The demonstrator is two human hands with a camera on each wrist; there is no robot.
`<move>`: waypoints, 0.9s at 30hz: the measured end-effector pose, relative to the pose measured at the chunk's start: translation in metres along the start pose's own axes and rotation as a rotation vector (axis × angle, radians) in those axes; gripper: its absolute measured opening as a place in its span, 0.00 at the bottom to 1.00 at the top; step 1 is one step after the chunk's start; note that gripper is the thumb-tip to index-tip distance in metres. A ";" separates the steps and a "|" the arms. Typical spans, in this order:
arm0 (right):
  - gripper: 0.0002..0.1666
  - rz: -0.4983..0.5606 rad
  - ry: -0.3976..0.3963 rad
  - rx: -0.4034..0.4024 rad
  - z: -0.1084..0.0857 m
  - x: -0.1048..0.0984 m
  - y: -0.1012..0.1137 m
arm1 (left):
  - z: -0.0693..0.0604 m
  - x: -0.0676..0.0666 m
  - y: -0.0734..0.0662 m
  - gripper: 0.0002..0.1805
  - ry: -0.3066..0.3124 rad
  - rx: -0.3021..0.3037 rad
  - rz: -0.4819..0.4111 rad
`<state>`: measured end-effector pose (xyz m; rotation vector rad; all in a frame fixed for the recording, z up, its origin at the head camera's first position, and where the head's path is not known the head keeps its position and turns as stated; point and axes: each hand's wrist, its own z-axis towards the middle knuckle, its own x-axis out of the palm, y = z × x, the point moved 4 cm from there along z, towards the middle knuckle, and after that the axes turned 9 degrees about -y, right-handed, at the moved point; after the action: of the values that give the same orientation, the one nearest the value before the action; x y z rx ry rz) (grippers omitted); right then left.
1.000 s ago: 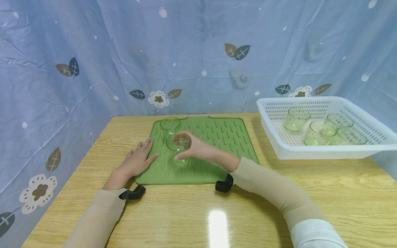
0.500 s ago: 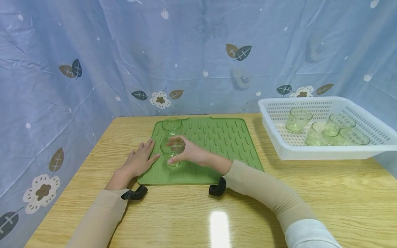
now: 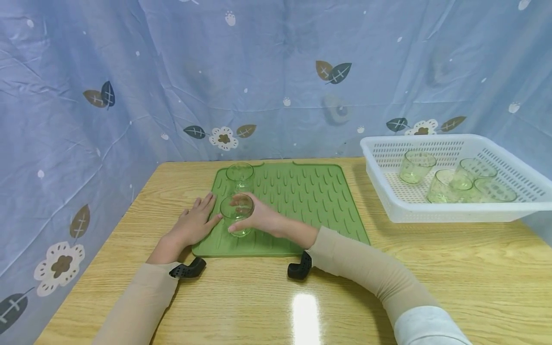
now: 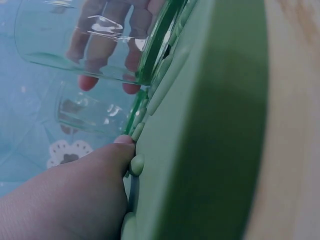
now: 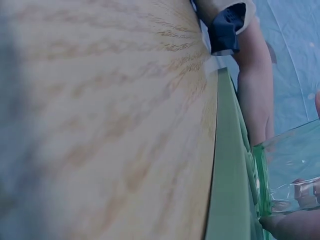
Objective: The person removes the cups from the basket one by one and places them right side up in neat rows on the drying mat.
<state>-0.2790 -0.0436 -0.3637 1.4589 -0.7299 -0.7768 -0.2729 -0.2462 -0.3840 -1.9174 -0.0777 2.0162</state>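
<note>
Right hand (image 3: 262, 219): fingers clamped round near glass (image 3: 235, 214)
Near glass: upright, left part of green mat (image 3: 297, 206)
Left hand (image 3: 194, 226): fingers slightly apart, at green mat edge
Setting down: keep it level, apart from rear glass (image 3: 239, 174)

Blue patterned curtain (image 3: 263, 62) behind wooden table (image 3: 241, 302)

Glasses (image 3: 231, 216): transparent, tinted pale green. Mat (image 3: 310, 211): solid green, with rows of short raised dashes. Basket (image 3: 457, 211): white, with slotted sides. Table (image 3: 241, 302): yellow-brown wood grain. Curtain (image 3: 267, 48): blue, printed with white flowers with brown centres, brown and dark leaves and small white motifs. Sleeves (image 3: 362, 261): plain beige; pale blue-white cloth (image 3: 427, 326) above the right. Wrist devices (image 3: 188, 269): black.
</note>
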 end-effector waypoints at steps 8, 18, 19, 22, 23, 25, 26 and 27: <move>0.50 -0.041 -0.028 0.022 -0.003 0.000 0.000 | 0.000 0.001 -0.001 0.41 0.000 0.001 -0.001; 0.50 -0.103 -0.034 0.035 -0.005 0.000 0.001 | -0.001 0.002 -0.001 0.40 -0.003 0.009 -0.009; 0.51 -0.111 -0.035 0.035 -0.005 0.000 0.001 | -0.001 0.002 -0.001 0.40 -0.004 0.009 -0.010; 0.51 -0.133 -0.030 0.036 -0.005 0.000 0.002 | -0.001 0.001 -0.001 0.40 -0.007 0.008 -0.013; 0.51 -0.142 -0.028 0.039 -0.005 0.000 0.002 | -0.001 0.001 -0.001 0.40 -0.008 0.008 -0.014; 0.52 -0.154 -0.022 0.042 -0.005 -0.001 0.003 | -0.001 0.000 -0.001 0.40 -0.010 0.008 -0.013; 0.52 -0.160 -0.019 0.042 -0.005 -0.001 0.003 | -0.001 0.000 -0.001 0.40 -0.009 0.008 -0.013; 0.52 -0.166 -0.017 0.043 -0.004 -0.002 0.003 | -0.001 0.000 -0.001 0.40 -0.009 0.007 -0.014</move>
<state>-0.2761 -0.0399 -0.3602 1.5680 -0.6476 -0.9057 -0.2716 -0.2458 -0.3842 -1.8985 -0.0862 2.0139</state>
